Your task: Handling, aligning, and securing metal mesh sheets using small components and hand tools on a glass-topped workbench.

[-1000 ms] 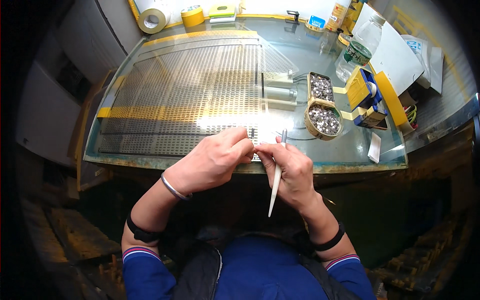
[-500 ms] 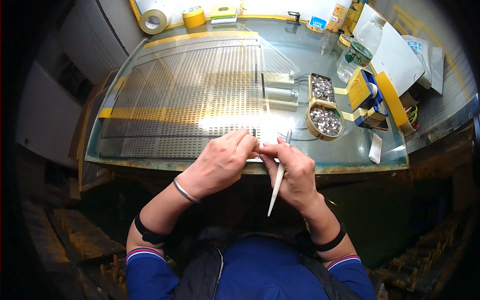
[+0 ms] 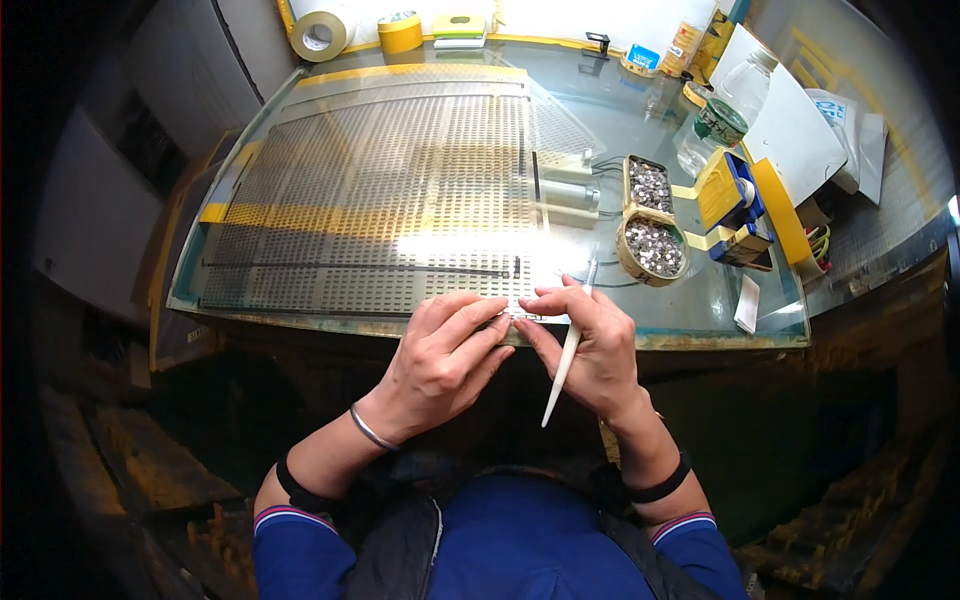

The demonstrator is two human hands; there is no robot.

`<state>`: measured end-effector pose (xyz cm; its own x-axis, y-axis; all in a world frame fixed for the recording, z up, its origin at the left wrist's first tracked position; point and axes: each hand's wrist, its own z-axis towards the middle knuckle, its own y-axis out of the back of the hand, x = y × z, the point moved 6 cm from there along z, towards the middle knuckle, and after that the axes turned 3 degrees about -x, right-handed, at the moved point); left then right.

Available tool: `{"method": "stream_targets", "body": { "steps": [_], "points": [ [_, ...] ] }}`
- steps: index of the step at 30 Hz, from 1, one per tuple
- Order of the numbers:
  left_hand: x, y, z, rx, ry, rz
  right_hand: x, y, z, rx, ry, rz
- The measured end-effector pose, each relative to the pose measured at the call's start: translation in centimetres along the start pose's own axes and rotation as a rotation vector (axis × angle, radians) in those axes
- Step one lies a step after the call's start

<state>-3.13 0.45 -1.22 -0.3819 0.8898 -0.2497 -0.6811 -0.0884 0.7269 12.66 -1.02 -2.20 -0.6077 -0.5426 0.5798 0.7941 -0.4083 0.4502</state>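
Observation:
At the near right corner of a sheet printed with rows of small dark dashes (image 3: 380,190), my left hand (image 3: 445,350) has its fingers stretched out, fingertips touching the sheet's edge. My right hand (image 3: 595,350) faces it, thumb and forefinger at the same corner. A slim white pen-like tool (image 3: 562,378) with a tapering handle and a metallic end lies in my right hand, metal end up and away from me. A small piece seems to lie between the fingertips, too small to make out. The sheet rests on a glass-topped table (image 3: 690,325).
Two open tins (image 3: 652,248) of small shiny bits stand right of the sheet, beside a blue and yellow tape dispenser (image 3: 740,200). Behind them is a clear plastic bottle (image 3: 722,115). Tape rolls (image 3: 400,33) line the back edge. A small white slip (image 3: 747,303) lies near right.
My fingertips, pinched close together before, have drawn a little apart and come down at the sheet's corner. Left fingers have straightened. The white tool stays in my right hand.

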Motion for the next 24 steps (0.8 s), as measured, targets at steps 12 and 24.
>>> {"method": "stream_targets", "body": {
  "steps": [12,24],
  "points": [
    [0.5,-0.3,-0.3,-0.086,0.05,-0.05,0.2,0.5,-0.2,-0.124,0.003,-0.022],
    [1.7,0.4,2.0,-0.088,0.195,-0.218,0.1,0.3,-0.7,-0.066,0.085,-0.033]
  ]
}}
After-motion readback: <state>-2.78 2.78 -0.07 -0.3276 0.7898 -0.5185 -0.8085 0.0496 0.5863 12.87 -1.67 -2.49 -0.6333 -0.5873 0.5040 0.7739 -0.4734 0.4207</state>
